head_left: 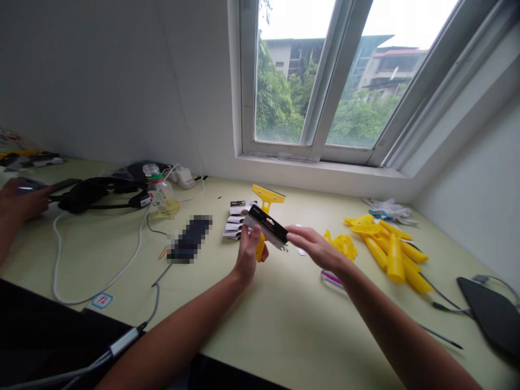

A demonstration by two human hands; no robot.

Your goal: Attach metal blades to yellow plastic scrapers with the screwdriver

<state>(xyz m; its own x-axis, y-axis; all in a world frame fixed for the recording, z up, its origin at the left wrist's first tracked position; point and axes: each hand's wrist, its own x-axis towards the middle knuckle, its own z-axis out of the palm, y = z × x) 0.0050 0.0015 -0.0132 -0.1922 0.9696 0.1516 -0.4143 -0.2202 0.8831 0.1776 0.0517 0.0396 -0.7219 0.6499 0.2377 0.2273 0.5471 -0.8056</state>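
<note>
My left hand (pixel 245 257) is closed around the yellow handle of a scraper and the lower part of a black-and-white packaging card (pixel 267 223). The scraper's yellow head (pixel 267 196) with its metal edge points away toward the window. The card lies tilted across the handle, hiding its middle. With fingers stretched out, my right hand (pixel 314 246) touches the card's right end; its thumb is hidden. Just left of the card sit several more folded packaging cards (pixel 233 227) in a row on the table.
Yellow scraper handles (pixel 394 254) and small yellow parts (pixel 343 246) lie at right, near white gloves (pixel 392 210). A purple-and-clear object (pixel 332 279) is under my right forearm. At left are a phone (pixel 190 239), bottle (pixel 160 195), headset (pixel 101 192), cables and another person's hand (pixel 26 200).
</note>
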